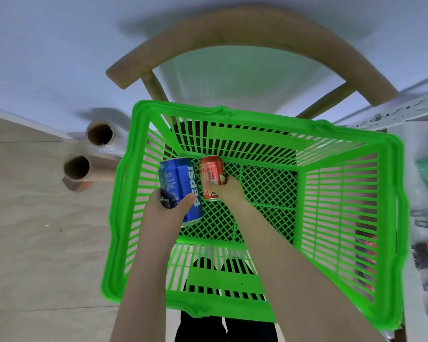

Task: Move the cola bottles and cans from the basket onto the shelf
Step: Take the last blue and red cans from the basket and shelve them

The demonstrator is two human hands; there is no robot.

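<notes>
Head view shows left hand [167,208] gripping the Pepsi can [179,187] and right hand [226,187] the red can [211,177] by the basket's [265,114] far-left corner; lifting together, cans could knock or snag on the rim.

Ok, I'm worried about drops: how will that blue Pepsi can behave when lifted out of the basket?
The blue Pepsi can looks rigid, so the left hand wrapped round it should hold it without flexing. Its glossy side may be slightly slippery. Being cylindrical, it would probably roll if dropped sideways onto the floor of the green basket.
</notes>
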